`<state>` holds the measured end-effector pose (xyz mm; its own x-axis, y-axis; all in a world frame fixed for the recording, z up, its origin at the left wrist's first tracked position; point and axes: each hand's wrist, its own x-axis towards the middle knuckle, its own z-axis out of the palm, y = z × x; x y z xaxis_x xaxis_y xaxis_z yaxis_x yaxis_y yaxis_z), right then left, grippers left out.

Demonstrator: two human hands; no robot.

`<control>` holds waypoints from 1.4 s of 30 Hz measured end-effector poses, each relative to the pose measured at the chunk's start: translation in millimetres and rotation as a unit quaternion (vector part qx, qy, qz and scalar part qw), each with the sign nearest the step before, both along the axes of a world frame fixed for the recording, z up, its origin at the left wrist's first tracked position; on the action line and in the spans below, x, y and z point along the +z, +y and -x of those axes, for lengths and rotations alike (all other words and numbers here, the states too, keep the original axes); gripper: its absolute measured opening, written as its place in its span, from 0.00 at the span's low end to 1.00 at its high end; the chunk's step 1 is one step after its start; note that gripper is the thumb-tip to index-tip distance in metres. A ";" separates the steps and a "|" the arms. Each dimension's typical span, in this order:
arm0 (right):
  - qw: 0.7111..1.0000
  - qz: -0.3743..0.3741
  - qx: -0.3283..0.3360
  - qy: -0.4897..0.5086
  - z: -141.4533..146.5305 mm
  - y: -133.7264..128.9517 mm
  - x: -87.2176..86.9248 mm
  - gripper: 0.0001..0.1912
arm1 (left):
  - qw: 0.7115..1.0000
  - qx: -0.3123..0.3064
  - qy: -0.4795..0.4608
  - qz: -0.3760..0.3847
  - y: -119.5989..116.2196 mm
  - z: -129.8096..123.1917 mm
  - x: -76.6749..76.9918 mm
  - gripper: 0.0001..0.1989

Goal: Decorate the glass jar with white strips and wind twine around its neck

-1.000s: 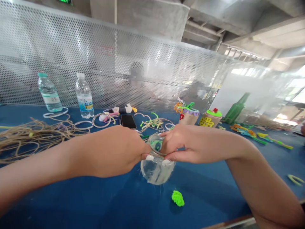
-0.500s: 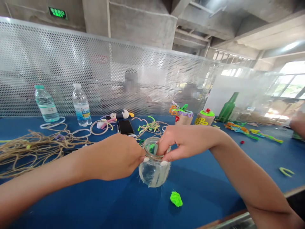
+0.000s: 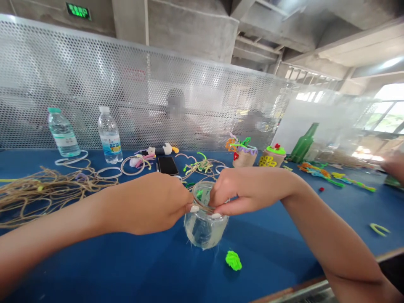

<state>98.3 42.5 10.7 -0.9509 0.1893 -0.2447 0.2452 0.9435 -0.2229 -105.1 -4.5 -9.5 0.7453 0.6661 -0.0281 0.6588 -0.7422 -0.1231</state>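
A clear glass jar (image 3: 203,233) stands upright on the blue tabletop in front of me, with fine fuzzy fibres on its outside. My left hand (image 3: 164,204) is closed at the left of its neck, thumb and fingers pinched near the rim. At the other side, my right hand (image 3: 238,193) grips the rim, its fingers reaching over the mouth and its thumb against the outside of the neck. A thin brownish strand shows along the neck between both thumbs. Just in front of the jar lies a bright green fuzzy clump (image 3: 233,261).
Tangled twine (image 3: 47,193) covers the left side. Behind are two water bottles (image 3: 110,139), a phone (image 3: 168,165), and decorated pots (image 3: 244,158). A green glass bottle (image 3: 303,145) and coloured pipe cleaners (image 3: 322,172) lie right. A perforated metal screen (image 3: 126,92) rises behind.
The jar seems slightly turned: the pale strip on its side appears further right. Both hands stay at its neck, and the view has shifted a little.
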 end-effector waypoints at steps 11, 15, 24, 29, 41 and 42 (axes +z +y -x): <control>0.999 0.016 0.031 -0.013 -6.0 -0.8 8.4 0.13 | 1.000 -0.007 -0.012 0.017 5.0 3.0 -1.0 0.13; 1.000 0.005 0.014 -0.010 -6.1 -3.9 6.2 0.12 | 1.000 0.000 -0.002 0.020 3.6 2.3 1.0 0.12; 1.000 0.024 -0.004 0.011 -5.0 -1.6 5.8 0.12 | 1.000 0.000 -0.010 0.025 7.0 3.0 0.2 0.13; 1.000 0.006 -0.008 0.026 -1.6 -3.8 2.7 0.17 | 0.999 -0.002 0.003 0.036 11.6 5.3 1.8 0.13; 0.990 0.110 -0.076 0.045 -11.3 11.5 8.3 0.18 | 0.999 -0.004 0.025 0.026 6.6 -0.4 1.9 0.13; 0.989 0.095 -0.098 0.054 -8.5 8.5 7.3 0.20 | 0.999 -0.008 0.027 0.027 7.8 -0.1 1.3 0.13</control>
<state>106.7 51.0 18.0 -0.9229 0.3330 -0.1930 0.3846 0.8185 -0.4267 -105.0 3.3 -8.2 0.7528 0.6499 -0.1045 0.6394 -0.7597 -0.1184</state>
